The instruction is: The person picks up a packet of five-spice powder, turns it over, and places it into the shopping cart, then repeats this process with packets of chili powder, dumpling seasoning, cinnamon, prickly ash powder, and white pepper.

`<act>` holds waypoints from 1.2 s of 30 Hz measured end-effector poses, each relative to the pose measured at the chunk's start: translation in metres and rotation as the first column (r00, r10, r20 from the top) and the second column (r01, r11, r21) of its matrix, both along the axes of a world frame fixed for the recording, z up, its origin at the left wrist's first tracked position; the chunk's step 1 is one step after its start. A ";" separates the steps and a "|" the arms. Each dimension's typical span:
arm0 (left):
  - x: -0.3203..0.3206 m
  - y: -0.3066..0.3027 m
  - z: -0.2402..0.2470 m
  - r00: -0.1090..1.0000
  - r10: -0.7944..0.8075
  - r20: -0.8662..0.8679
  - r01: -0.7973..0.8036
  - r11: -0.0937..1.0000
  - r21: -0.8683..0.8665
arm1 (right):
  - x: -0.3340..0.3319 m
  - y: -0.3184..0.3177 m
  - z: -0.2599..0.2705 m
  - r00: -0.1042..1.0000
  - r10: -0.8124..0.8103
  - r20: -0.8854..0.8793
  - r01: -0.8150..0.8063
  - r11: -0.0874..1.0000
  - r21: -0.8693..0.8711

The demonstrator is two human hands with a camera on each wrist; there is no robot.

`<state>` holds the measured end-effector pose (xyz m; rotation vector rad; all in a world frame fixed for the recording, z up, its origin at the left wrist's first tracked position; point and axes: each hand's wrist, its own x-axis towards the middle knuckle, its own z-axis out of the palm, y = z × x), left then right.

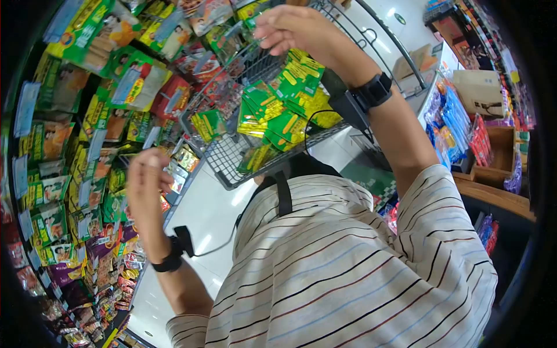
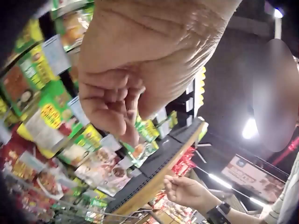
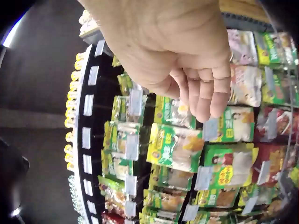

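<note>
My left hand (image 1: 148,180) is raised in front of the shelf packets with its fingers loosely curled and nothing between them. Seen from the left wrist, the same hand (image 2: 140,60) has its fingers bent in toward the palm. Above the far part of the wire shopping cart (image 1: 223,159) is my right hand (image 1: 299,35), its fingers relaxed and empty. Several green and yellow packets (image 1: 281,104) lie piled in the cart. The right wrist view shows that hand (image 3: 173,51) in front of hanging green and yellow snack packets (image 3: 175,147).
A shelf wall of hanging packets (image 1: 55,191) with price tags (image 1: 26,110) runs along the left. A counter with a wooden edge (image 1: 493,197) and bagged goods (image 1: 452,124) stands at the right. The tiled floor (image 1: 200,223) shows below the cart.
</note>
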<state>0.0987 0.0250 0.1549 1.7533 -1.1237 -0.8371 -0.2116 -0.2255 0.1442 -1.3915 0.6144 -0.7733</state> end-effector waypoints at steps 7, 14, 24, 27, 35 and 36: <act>-0.061 0.008 -0.064 0.962 0.073 -0.263 0.001 0.963 0.270 | -0.088 -0.018 -0.084 0.972 -0.189 -0.139 0.225 0.920 0.322; -0.101 -0.019 -0.064 0.958 0.120 -0.261 -0.024 0.939 0.342 | -0.131 -0.063 -0.232 0.937 -0.231 -0.263 0.348 0.694 0.630; -0.162 -0.046 -0.090 0.942 0.225 -0.250 -0.058 0.841 0.538 | -0.123 -0.105 -0.370 0.833 -0.060 -0.549 0.492 0.531 0.689; -0.178 -0.054 -0.092 0.928 0.272 -0.253 -0.069 0.795 0.602 | -0.120 -0.113 -0.374 0.752 -0.037 -0.659 0.568 0.543 0.618; -0.209 -0.064 -0.105 0.900 0.350 -0.259 -0.083 0.722 0.687 | -0.117 -0.140 -0.395 0.683 0.064 -0.728 0.560 0.594 0.578; -0.211 -0.063 -0.108 0.896 0.356 -0.265 -0.083 0.721 0.688 | -0.115 -0.140 -0.392 0.666 0.052 -0.744 0.573 0.604 0.554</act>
